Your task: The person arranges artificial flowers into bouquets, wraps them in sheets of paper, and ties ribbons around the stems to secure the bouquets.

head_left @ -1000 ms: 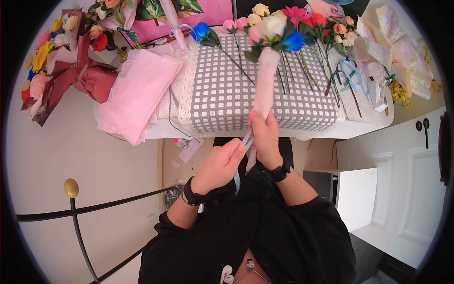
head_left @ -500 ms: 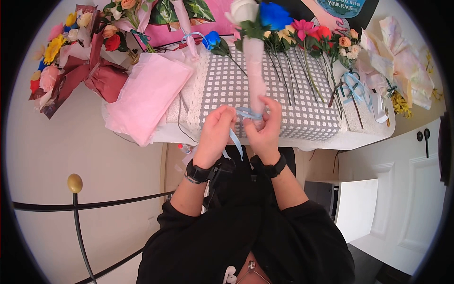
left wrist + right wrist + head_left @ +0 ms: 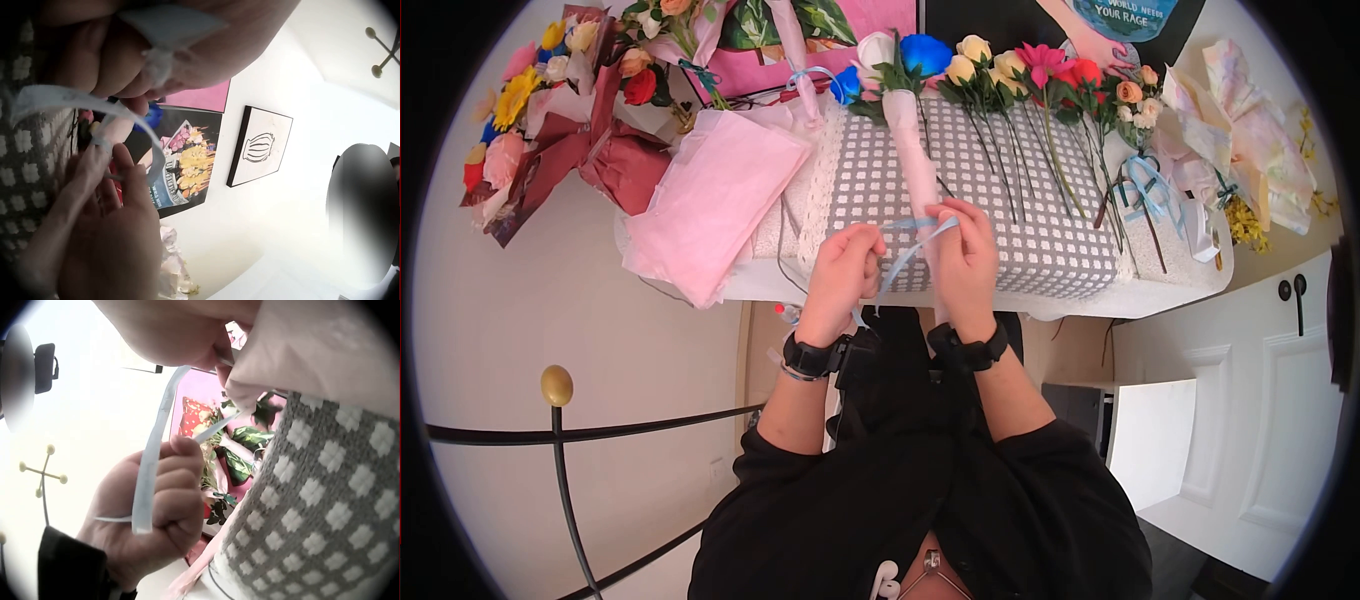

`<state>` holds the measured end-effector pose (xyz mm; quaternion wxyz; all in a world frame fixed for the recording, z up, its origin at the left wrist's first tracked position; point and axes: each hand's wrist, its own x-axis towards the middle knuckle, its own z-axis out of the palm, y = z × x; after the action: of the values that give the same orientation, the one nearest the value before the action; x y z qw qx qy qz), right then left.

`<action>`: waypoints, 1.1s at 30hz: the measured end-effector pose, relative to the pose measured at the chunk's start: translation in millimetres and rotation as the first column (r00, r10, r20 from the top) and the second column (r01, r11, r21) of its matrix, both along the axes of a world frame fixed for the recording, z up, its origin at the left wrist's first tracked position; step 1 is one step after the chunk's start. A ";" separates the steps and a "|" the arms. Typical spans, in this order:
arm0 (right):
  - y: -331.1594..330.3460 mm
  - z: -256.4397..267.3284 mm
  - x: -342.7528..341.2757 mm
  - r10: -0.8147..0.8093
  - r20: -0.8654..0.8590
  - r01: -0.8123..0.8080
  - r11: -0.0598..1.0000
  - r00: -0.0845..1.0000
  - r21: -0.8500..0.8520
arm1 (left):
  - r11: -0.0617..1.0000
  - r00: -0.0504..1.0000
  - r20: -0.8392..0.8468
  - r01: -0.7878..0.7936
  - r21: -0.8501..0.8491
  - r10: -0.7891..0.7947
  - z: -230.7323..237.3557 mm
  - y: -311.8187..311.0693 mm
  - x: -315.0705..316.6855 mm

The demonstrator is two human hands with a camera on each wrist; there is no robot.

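Observation:
A small bouquet lies on the checked cloth, its stems wrapped in pale pink paper (image 3: 912, 155), with a white rose (image 3: 874, 52) and a blue rose (image 3: 925, 55) at the top. Light blue ribbon (image 3: 900, 262) loops around the wrapped stems. My left hand (image 3: 845, 282), left of the wrap, curls its fingers around one length of ribbon, which also shows leaving the fist in the right wrist view (image 3: 167, 506). Over the wrap's lower part, my right hand (image 3: 968, 268) pinches the other length between thumb and fingers. The wrap's lower end is partly hidden behind that hand.
Pink wrapping sheets (image 3: 710, 200) are stacked at the left, beside a maroon-wrapped bouquet (image 3: 600, 165). Loose artificial flowers (image 3: 1040, 120) lie along the back right. More blue ribbon (image 3: 1150, 190) and a white box (image 3: 1202, 230) are near the right end of the table (image 3: 1160, 295).
The bouquet has moved from in front of my body onto the cloth, its top now tilted left. Ribbon has gone around the stems, and my right hand has left the wrap to pinch ribbon.

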<state>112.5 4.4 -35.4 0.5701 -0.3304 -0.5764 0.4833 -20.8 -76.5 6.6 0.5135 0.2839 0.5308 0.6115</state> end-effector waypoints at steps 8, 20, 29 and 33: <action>24.9 -7.9 40.3 -0.453 0.481 0.137 0.819 0.750 0.557 | 0.997 0.950 0.302 -0.074 -0.011 0.073 -30.2 -2.3 -15.6; -0.5 23.1 28.6 -0.064 -0.363 -0.078 0.928 0.929 -0.363 | 0.956 0.955 0.267 -0.194 0.219 0.132 -5.1 6.9 36.6; -15.5 24.2 18.0 -0.178 -0.659 -0.134 0.909 0.731 -0.394 | 0.942 0.951 -0.294 0.005 0.335 0.099 -0.1 14.1 55.6; -12.9 16.6 14.2 -0.085 -0.299 0.004 0.965 0.950 -0.262 | 0.970 0.738 -0.661 0.034 0.242 0.139 -6.3 18.7 52.5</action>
<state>126.7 -8.5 -18.8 0.6158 -0.3355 -0.4049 0.5867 31.7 -57.7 0.3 0.2316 0.5298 0.6108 0.5409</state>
